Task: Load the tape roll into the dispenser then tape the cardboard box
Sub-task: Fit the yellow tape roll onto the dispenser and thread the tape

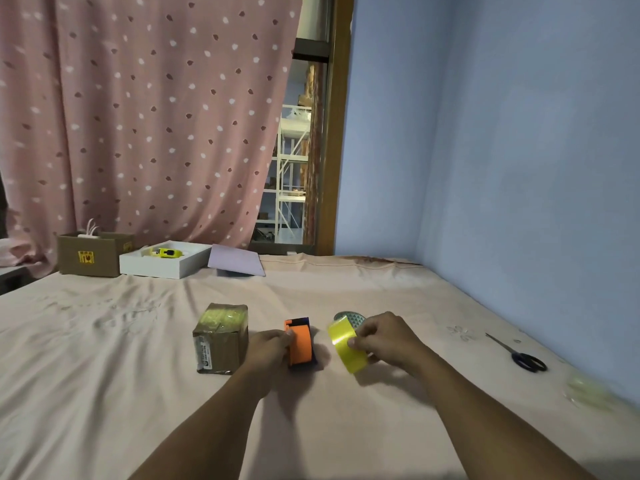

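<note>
Left hand (268, 346) is closed on the near-left side of the orange dispenser (299, 344), thumb on its orange top face, the other fingers hidden behind the body; the dispenser sits on the pink-sheeted bed (104, 358), dark blue frame showing along its right and far edges. Right hand (384, 337) grips the yellow tape roll (346, 344), fingers curled over its right rim, thumb on the outer band; the roll stands on edge, tilted, just right of the dispenser and not touching it. Can't tell whether the roll rests on the sheet or is lifted slightly. Behind the roll and hand, a second round object (349, 318) with a patterned silver face, mostly hidden. Cardboard box (220, 337) sits just left of the left hand, top already covered in shiny yellowish tape, label on its front face. Scissors (519, 355) lie well to the right near the blue wall (519, 168). Crumpled clear tape scrap (585, 393) at the right edge, blurred. Far side of the bed: brown carton (91, 254), white tray (162, 261) holding a yellow item, lilac sheet (235, 261). Pink dotted curtain (138, 116) behind.
</note>
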